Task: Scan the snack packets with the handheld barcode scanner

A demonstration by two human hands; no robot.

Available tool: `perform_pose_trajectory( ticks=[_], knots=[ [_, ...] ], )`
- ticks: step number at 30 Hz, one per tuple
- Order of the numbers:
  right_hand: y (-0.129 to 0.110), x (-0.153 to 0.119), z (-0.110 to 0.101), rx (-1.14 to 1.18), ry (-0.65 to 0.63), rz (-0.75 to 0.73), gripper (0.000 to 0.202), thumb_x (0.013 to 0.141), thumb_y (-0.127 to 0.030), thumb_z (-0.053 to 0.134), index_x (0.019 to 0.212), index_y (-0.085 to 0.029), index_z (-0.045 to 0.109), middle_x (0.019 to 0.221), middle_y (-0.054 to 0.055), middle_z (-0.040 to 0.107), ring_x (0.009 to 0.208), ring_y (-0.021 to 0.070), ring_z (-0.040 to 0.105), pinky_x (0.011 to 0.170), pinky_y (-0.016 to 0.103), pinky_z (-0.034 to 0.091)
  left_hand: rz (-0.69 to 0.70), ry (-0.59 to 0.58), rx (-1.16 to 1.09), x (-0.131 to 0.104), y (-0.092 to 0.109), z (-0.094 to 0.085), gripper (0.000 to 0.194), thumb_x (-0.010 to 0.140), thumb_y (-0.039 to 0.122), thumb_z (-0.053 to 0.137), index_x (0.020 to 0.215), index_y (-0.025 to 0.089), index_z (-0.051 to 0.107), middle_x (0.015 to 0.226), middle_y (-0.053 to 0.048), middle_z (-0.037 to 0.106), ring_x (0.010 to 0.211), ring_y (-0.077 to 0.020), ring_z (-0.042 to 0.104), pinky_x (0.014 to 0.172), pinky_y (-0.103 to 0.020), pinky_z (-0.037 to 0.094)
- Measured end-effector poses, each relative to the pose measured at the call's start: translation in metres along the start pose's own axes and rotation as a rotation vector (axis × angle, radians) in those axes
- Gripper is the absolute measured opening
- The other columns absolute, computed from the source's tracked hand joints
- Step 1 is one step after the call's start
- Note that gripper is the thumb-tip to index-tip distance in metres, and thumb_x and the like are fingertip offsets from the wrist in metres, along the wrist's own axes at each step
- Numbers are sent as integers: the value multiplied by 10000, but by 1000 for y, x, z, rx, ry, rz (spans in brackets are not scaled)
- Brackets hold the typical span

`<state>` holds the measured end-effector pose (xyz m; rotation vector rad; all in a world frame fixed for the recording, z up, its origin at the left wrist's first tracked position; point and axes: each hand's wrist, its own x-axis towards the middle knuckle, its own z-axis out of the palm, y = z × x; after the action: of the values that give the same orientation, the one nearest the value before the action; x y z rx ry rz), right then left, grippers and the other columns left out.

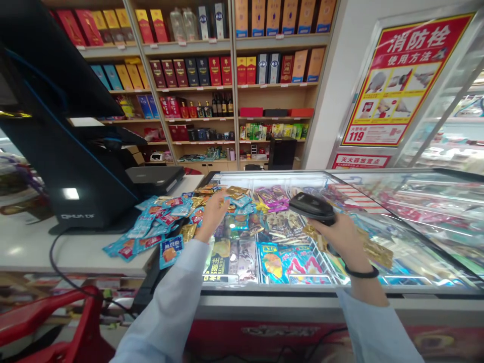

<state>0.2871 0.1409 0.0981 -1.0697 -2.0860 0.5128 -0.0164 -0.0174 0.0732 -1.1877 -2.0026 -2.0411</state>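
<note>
A black handheld barcode scanner [313, 206] is gripped in my right hand [342, 237], its head pointing left above the freezer glass. Gold packets [378, 252] lie beneath and beside that hand. My left hand [215, 214] is over the heap of small snack packets, fingers curled in; what they pinch is hidden. Blue and red snack packets [151, 224] spread from the counter onto the freezer's left edge. Gold packets [237, 190] and purple packets [278, 197] lie around and right of my left hand. One dark blue packet [171, 250] hangs near the freezer's corner.
The chest freezer [272, 301] holds ice cream packs [291, 262] in wire baskets under glass. A black checkout terminal [91, 196] stands on the white counter [22, 252] at left, its cable trailing down. A red chair [83, 322] is at lower left. Shelves [196, 91] of boxes rise behind.
</note>
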Motion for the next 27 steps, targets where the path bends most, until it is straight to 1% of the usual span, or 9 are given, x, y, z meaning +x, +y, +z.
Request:
perform_pose_trajectory(
  ticks=[2,5,9,11,14,16,19,22,27],
  knots=[
    [-18,-3,12,15,-23,-45,343,645,-511,624,684,-174,675,621,94,681,665,283,657,551,305,421,4,20,99,-5,-20,-23,175,664,172,705,834,212,694,993,-72,685,1046,-259,586,1041,-372,348],
    [-38,-6,33,44,-76,-94,338,656,-479,627,734,-157,694,677,100,697,709,285,661,584,303,428,0,16,296,-17,-48,-40,175,700,212,671,875,208,677,959,-75,688,992,-264,608,991,-379,391],
    [-52,-9,67,124,-165,-152,353,671,-474,632,778,-147,712,703,90,705,712,270,659,585,293,429,-6,-115,686,-31,-66,-42,310,816,292,564,1100,171,592,1068,-114,660,1025,-269,600,937,-397,432],
    [-55,-8,84,164,-204,-181,344,674,-466,641,769,-144,714,690,84,704,691,259,656,584,290,430,10,-202,857,-34,-70,-38,418,826,339,570,1192,141,530,1177,-153,618,1100,-282,571,948,-400,431],
    [-57,-3,104,210,-248,-217,317,681,-445,650,771,-148,714,699,81,708,707,255,662,602,285,432,56,-264,1010,-36,-74,-32,515,815,332,599,1257,95,481,1312,-207,531,1218,-310,500,1005,-407,397],
    [-57,0,112,217,-259,-215,311,689,-451,650,764,-156,709,692,77,707,716,260,666,601,282,426,66,-273,1040,-37,-77,-28,488,838,271,563,1280,87,473,1344,-214,509,1257,-303,476,1033,-400,378],
    [-55,3,117,214,-275,-200,309,691,-464,651,729,-160,696,641,69,691,687,260,662,585,281,411,60,-249,1000,-36,-81,-24,428,863,187,485,1276,75,499,1346,-233,506,1273,-292,474,1052,-393,367],
    [-53,3,118,227,-272,-212,310,693,-461,648,742,-158,693,647,66,689,678,253,658,591,282,407,53,-214,945,-35,-82,-21,407,867,163,442,1252,60,526,1328,-257,512,1263,-300,486,1037,-395,381],
    [-51,1,118,214,-257,-209,304,696,-451,637,739,-155,689,648,68,683,683,251,655,575,279,389,14,-191,908,-34,-75,-21,398,848,151,424,1226,86,528,1269,-240,558,1195,-300,538,980,-401,420]
  ],
)
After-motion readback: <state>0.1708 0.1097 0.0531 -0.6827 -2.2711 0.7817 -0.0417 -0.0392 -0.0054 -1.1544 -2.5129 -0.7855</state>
